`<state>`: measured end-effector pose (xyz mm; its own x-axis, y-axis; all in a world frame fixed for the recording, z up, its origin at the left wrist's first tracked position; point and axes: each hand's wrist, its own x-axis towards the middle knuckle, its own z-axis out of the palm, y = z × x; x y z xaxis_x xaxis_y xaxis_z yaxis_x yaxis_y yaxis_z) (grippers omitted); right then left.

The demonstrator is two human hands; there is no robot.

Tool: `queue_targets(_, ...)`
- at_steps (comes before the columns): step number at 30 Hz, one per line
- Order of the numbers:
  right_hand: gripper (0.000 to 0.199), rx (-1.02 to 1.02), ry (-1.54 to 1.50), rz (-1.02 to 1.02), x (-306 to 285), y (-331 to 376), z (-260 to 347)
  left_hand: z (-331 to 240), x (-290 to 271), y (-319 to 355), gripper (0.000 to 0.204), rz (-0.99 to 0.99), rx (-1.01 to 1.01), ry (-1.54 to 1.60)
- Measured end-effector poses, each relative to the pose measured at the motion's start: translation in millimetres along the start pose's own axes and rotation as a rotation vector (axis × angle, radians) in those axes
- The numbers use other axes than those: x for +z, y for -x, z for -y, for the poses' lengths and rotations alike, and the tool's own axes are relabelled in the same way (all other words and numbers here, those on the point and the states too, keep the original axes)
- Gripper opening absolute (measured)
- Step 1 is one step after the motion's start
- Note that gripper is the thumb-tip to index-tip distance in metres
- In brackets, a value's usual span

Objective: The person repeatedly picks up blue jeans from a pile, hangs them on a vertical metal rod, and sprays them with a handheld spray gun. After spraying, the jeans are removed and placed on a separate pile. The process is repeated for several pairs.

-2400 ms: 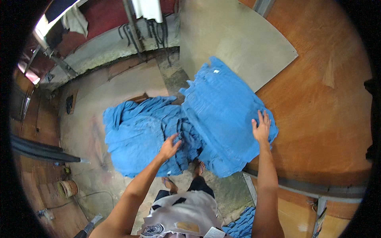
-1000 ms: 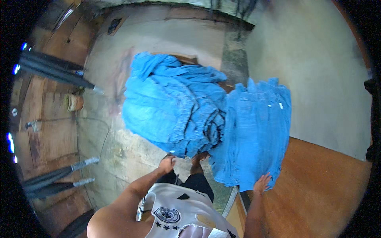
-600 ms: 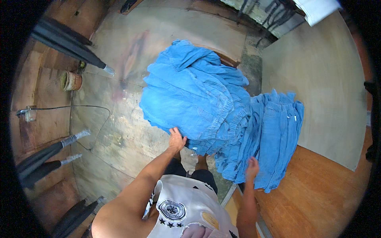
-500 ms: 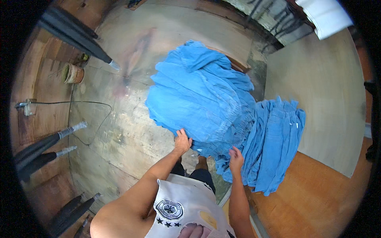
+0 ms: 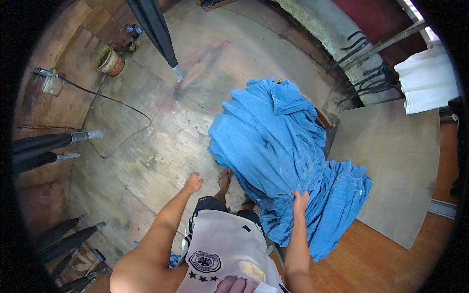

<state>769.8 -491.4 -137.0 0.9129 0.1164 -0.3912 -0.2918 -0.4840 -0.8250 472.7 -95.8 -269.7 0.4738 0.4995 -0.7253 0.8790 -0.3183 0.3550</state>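
A big heap of blue denim-like garments (image 5: 266,134) with gathered elastic edges lies in front of me, slightly right of the middle. More blue garments (image 5: 342,195) in the same cloth spill over its right side. My right hand (image 5: 300,200) is closed at the near edge of the heap, its fingertips pinching the gathered cloth. My left hand (image 5: 194,182) hovers over the floor left of the heap, apart from the cloth. It holds nothing, and its fingers are loosely extended.
Black wrapped bundles with clear plastic tips (image 5: 156,34) intrude from the left and top. A dirty bucket (image 5: 109,62) stands at the far left, near a black cable (image 5: 122,104). To the right are a grey board (image 5: 391,161), a white cloth (image 5: 427,80) and orange-brown flooring (image 5: 361,244).
My left hand has come off the blue cloth and moved left. My right hand has closed on the heap's near edge. The whole view has shifted, with the heap now farther right.
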Motion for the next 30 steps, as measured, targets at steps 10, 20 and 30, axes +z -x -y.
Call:
queue_targets(10, 0.052, 0.374, -0.401, -0.080, -123.4, 175.0, 121.5, -36.5, 2.2, -15.1, 0.065, 0.335, -0.302, 1.013)
queue_targets(20, 0.040, -0.300, -0.877, -0.332, -215.7, 176.4, 267.3, -168.8, 75.8, -8.3, 0.058, 0.496, -0.121, 1.047)
queue_targets(30, 0.039, -0.921, -0.775, -0.776, -395.0, 176.2, 380.3, -215.9, 132.4, 18.5, 0.032, 0.360, 0.206, 0.502)
